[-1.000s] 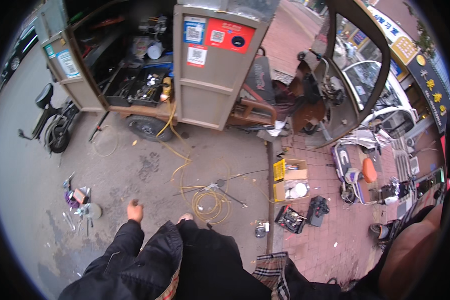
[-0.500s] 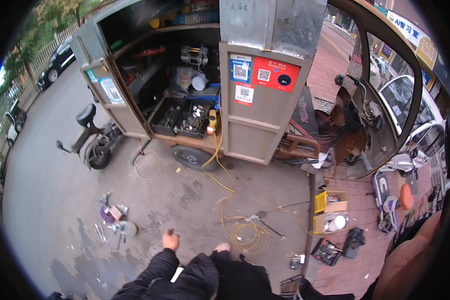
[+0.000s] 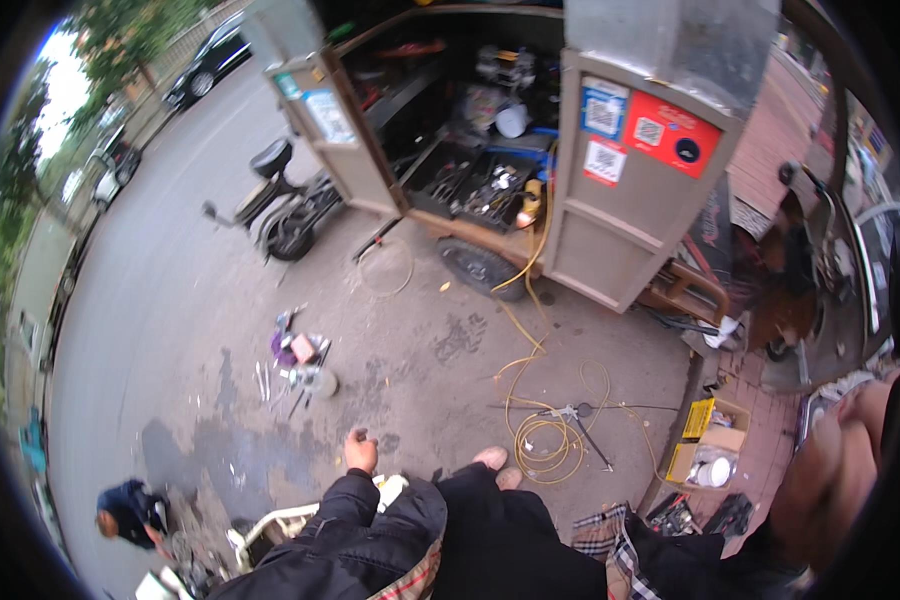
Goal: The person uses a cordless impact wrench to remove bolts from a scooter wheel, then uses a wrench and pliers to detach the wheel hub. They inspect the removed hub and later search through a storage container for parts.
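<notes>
Fingers (image 3: pixel 359 436) of the left hand (image 3: pixel 362 457) are bent loosely, with the thumb side showing; they seem to have hold of nothing, but the palm is hidden, so I cannot tell about some small thing inside. This hand is above the pavement and touches nothing that I can see. From it, the jar (image 3: pixel 320 384) stands near, at 11 o'clock. Just beside the jar, also at 11 o'clock, lie a small box (image 3: pixel 303 348) and a purple thing (image 3: pixel 284 352). At 10 o'clock some thin tools (image 3: pixel 263 380) lie on the ground.

At 3 o'clock are 2 pale shoes (image 3: pixel 492 458), and behind them the yellow hose (image 3: pixel 548 448) lies in loops, with a metal bar (image 3: pixel 595 440) across it. The hose runs up to the cart (image 3: pixel 595 245) at 1 o'clock, where 2 doors stand open and dark trays (image 3: pixel 448 185) hold metal parts. Far at 3 o'clock is a carton (image 3: pixel 725 435).

At 8 o'clock is a cream frame (image 3: pixel 275 520), partly behind the left sleeve; between 8 and 9 o'clock a person (image 3: pixel 127 508) bends down.

The right hand (image 3: pixel 848 455) is close to the camera and blurred; I cannot tell how its fingers stand.
</notes>
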Action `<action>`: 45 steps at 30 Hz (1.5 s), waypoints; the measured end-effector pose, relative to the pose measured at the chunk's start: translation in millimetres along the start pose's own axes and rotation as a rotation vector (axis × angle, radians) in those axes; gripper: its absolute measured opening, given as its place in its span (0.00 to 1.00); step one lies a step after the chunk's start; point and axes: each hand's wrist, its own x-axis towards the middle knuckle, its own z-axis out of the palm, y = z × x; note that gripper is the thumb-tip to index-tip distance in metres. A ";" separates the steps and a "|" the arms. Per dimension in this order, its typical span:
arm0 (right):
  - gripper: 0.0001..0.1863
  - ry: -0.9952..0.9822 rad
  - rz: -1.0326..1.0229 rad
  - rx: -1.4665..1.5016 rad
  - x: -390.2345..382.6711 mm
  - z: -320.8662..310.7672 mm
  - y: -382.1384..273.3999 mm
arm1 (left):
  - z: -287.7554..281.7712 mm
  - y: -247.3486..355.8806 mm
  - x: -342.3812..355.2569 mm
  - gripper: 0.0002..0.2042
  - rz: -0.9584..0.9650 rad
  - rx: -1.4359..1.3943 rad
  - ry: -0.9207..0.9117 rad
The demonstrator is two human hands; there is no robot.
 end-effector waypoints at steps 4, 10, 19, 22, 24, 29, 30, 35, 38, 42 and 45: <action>0.13 -0.018 0.243 0.222 -74.2 124.1 52.9 | -49.0 -36.4 -49.9 0.22 -0.075 -0.023 0.149; 0.22 -0.191 0.893 0.497 -203.4 312.9 -19.7 | -87.7 -74.7 -127.4 0.21 -0.260 0.259 0.268; 0.17 -0.708 0.706 1.002 -159.0 414.8 -197.0 | -25.3 -65.3 -53.2 0.20 -0.313 0.178 0.233; 0.17 -0.724 0.678 1.058 -90.1 437.9 -210.1 | -21.4 -39.1 13.7 0.24 -0.344 0.027 0.191; 0.16 -0.718 0.670 1.042 -45.0 452.0 -213.2 | -25.1 -16.4 55.7 0.24 -0.322 -0.021 0.188; 0.14 -0.631 0.758 1.036 46.8 493.9 -199.9 | -58.1 55.3 159.0 0.23 -0.325 -0.455 0.148; 0.14 -0.614 0.751 1.033 56.8 498.9 -197.7 | -67.6 68.0 175.3 0.23 -0.309 -0.511 0.135; 0.18 -0.597 0.728 1.119 99.4 530.2 -188.7 | -67.1 123.8 232.2 0.24 -0.311 -0.623 0.106; 0.16 -0.575 0.709 1.158 111.3 555.1 -183.5 | -54.4 137.4 239.5 0.25 -0.354 -0.632 0.105; 0.10 -0.447 0.641 1.204 120.1 608.0 -165.7 | -25.1 159.4 249.4 0.25 -0.395 -0.641 0.127; 0.07 -0.459 0.661 1.196 131.3 645.6 -139.6 | -1.4 193.3 270.9 0.24 -0.451 -0.619 0.102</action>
